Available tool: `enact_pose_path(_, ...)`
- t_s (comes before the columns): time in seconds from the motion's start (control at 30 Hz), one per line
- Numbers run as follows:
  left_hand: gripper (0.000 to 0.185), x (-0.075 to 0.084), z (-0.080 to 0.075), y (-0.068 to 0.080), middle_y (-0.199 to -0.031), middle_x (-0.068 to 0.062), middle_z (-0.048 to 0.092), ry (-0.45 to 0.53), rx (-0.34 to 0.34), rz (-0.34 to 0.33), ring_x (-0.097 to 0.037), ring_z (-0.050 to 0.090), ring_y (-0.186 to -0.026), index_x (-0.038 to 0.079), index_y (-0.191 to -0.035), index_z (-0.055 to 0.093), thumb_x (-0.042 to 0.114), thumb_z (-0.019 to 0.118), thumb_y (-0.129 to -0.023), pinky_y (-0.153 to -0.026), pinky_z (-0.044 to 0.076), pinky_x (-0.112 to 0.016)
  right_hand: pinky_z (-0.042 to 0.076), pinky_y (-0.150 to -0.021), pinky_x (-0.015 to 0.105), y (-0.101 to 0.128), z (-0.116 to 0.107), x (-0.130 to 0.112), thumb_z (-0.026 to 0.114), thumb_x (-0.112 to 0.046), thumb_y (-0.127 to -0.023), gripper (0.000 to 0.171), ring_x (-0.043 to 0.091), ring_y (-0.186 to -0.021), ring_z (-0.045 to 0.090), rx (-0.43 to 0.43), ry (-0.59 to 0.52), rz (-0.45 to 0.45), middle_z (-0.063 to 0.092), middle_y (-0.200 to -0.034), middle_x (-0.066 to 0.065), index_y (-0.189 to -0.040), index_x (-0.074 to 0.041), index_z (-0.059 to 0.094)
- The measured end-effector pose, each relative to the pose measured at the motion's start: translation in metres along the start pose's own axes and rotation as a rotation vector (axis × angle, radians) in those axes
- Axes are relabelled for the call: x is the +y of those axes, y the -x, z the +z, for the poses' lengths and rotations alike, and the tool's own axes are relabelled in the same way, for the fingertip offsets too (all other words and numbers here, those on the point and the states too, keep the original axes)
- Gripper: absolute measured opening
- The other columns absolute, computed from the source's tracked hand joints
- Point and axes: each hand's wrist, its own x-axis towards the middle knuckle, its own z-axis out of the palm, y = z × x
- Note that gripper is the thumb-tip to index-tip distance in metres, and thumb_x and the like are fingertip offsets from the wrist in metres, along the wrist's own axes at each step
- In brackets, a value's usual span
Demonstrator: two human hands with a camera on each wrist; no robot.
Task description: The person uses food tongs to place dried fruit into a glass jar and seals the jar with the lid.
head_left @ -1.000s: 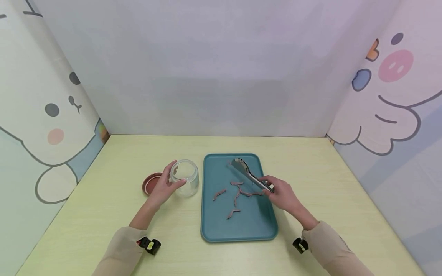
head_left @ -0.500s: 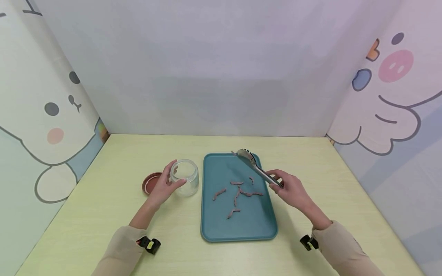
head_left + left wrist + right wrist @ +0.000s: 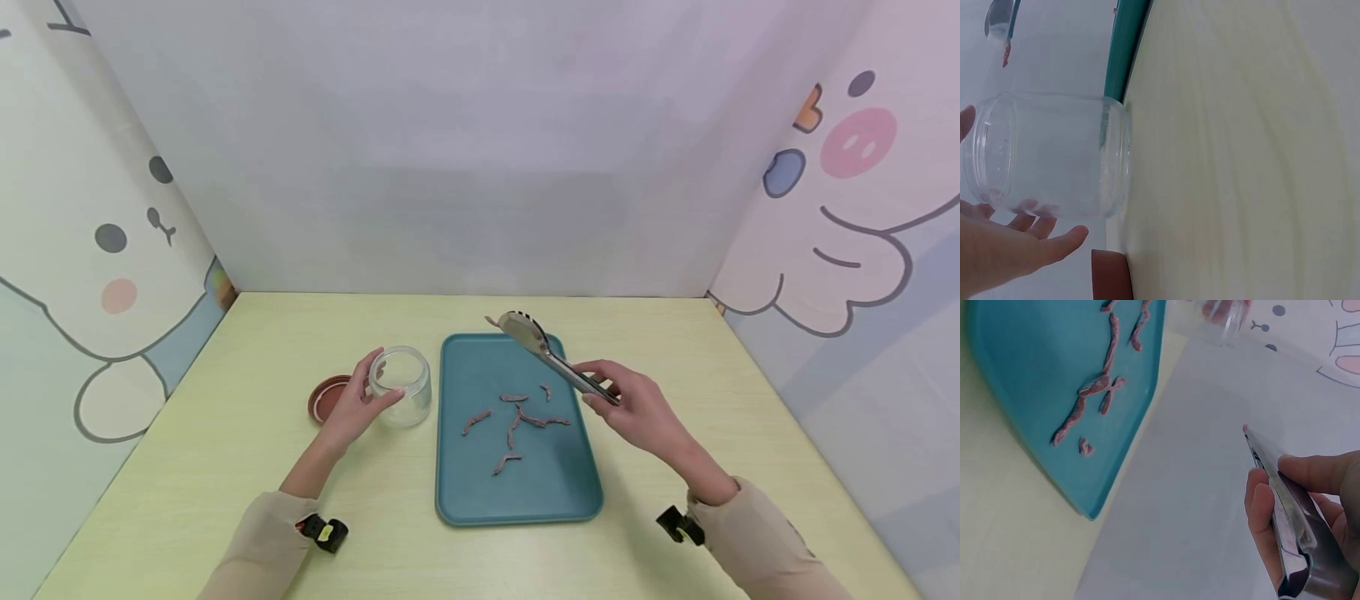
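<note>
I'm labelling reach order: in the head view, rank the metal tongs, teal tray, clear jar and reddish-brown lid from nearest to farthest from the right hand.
1. Metal tongs: held in the right hand.
2. Teal tray: just left of that hand.
3. Clear jar: beyond the tray, in the left hand.
4. Reddish-brown lid: farthest left of the four.
</note>
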Motion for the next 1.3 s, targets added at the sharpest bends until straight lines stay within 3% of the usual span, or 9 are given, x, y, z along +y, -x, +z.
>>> enact_pose_path(0.47, 0.072, 0.003, 0.0, 0.001, -0.142, -0.017, 0.017, -0.005, 0.008, -0.012, -0.032, 0.014, -0.128, 0.008, -0.14, 0.014, 0.018, 0.06, -0.085, -0.098, 0.021, -0.05, 0.04, -0.041, 0.022, -0.013, 0.017, -0.034, 0.063, 0.0, -0.079, 0.037, 0.006, -0.056, 0.047, -0.048, -0.046, -0.134, 0.057, -0.087, -0.003, -0.114, -0.011, 0.056)
enact_pose_path(0.9, 0.07, 0.005, 0.001, 0.001, -0.141, -0.018, 0.017, 0.022, -0.008, -0.004, -0.037, 0.012, -0.128, 0.007, -0.14, 0.014, 0.016, 0.058, -0.086, -0.098, 0.02, -0.051, 0.037, -0.04, 0.02, -0.024, 0.048, -0.042, 0.061, -0.001, -0.08, 0.035, 0.008, -0.058, 0.046, -0.095, -0.068, -0.201, 0.057, -0.098, -0.004, -0.113, -0.012, 0.057)
enact_pose_path(1.1, 0.072, -0.008, -0.001, -0.004, -0.142, -0.016, 0.015, 0.036, -0.015, -0.001, -0.036, 0.013, -0.128, 0.011, -0.14, 0.014, 0.019, 0.059, -0.085, -0.098, 0.021, -0.051, 0.035, -0.039, 0.02, -0.027, 0.058, -0.043, 0.061, -0.002, -0.081, 0.034, 0.007, -0.056, 0.044, -0.124, -0.08, -0.192, 0.057, -0.102, -0.002, -0.113, -0.012, 0.057)
enact_pose_path(1.3, 0.073, -0.025, -0.002, -0.01, -0.142, -0.012, 0.017, 0.04, -0.013, 0.009, -0.033, 0.015, -0.128, 0.018, -0.141, 0.015, 0.024, 0.061, -0.084, -0.097, 0.023, -0.049, 0.032, -0.036, 0.019, -0.027, 0.063, -0.041, 0.06, -0.004, -0.082, 0.034, 0.004, -0.046, 0.037, -0.131, -0.068, -0.162, 0.057, -0.095, -0.002, -0.114, -0.013, 0.056)
